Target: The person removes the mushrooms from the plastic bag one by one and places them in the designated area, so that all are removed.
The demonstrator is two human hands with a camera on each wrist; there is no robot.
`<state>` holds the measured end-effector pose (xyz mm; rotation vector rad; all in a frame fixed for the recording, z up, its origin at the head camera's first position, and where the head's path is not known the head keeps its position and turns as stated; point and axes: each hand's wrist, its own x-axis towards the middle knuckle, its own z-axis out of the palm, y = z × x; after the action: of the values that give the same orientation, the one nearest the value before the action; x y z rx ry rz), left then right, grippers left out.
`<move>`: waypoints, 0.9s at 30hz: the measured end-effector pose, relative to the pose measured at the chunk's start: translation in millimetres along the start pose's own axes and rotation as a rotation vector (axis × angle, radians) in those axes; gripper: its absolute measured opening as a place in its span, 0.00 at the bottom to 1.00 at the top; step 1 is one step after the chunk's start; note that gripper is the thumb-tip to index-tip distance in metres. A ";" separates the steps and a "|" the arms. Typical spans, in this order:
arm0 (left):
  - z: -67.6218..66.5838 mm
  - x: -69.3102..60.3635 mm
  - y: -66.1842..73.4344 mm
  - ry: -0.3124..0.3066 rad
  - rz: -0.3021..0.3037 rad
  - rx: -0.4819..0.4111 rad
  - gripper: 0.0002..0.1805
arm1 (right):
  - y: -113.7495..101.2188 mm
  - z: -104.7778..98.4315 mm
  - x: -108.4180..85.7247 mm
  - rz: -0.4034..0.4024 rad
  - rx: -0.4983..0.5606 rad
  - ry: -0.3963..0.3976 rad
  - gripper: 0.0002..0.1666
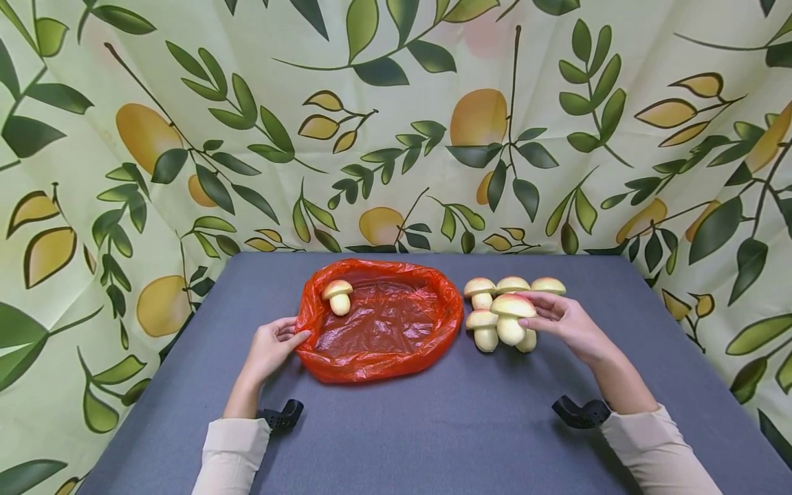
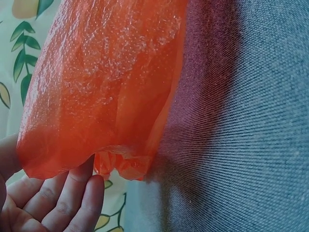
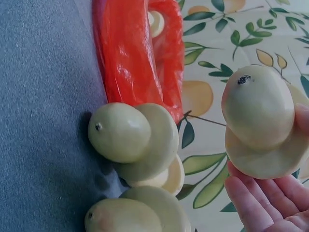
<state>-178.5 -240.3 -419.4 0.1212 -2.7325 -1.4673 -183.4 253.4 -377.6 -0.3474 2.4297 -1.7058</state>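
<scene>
A red plastic bag (image 1: 377,370) lies on the table with its wide mouth rolled open. On its left rim, my left hand (image 1: 271,349) pinches the thin film between thumb and fingers; the left wrist view shows the bag's side (image 2: 106,96) close up. One toy mushroom (image 1: 339,302) with a reddish-yellow cap sits inside the bag at the left. My right hand (image 1: 574,328) grips another mushroom (image 3: 260,111) by its cap, raised above the group to the right of the bag. Several mushrooms (image 1: 482,331) stand together there, one partly hidden behind the held one.
Under everything is a grey-blue table (image 1: 396,440). A curtain (image 1: 408,172) printed with leaves and fruit hangs behind its back edge and along the sides. Dark wrist cameras (image 1: 283,415) sit at both cuffs.
</scene>
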 end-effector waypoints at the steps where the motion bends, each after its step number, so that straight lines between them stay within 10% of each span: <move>1: 0.2 0.2 -0.2 0.000 -0.001 0.001 0.21 | 0.6 -1.1 0.0 -0.004 0.002 0.001 0.33; 27: -0.9 1.0 -1.2 -0.007 -0.013 -0.001 0.22 | 34.7 -43.8 -8.1 0.009 0.062 0.055 0.24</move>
<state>-179.4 -241.8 -419.9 0.1339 -2.7418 -1.4750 -190.3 306.6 -395.4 -0.2848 2.4054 -1.8055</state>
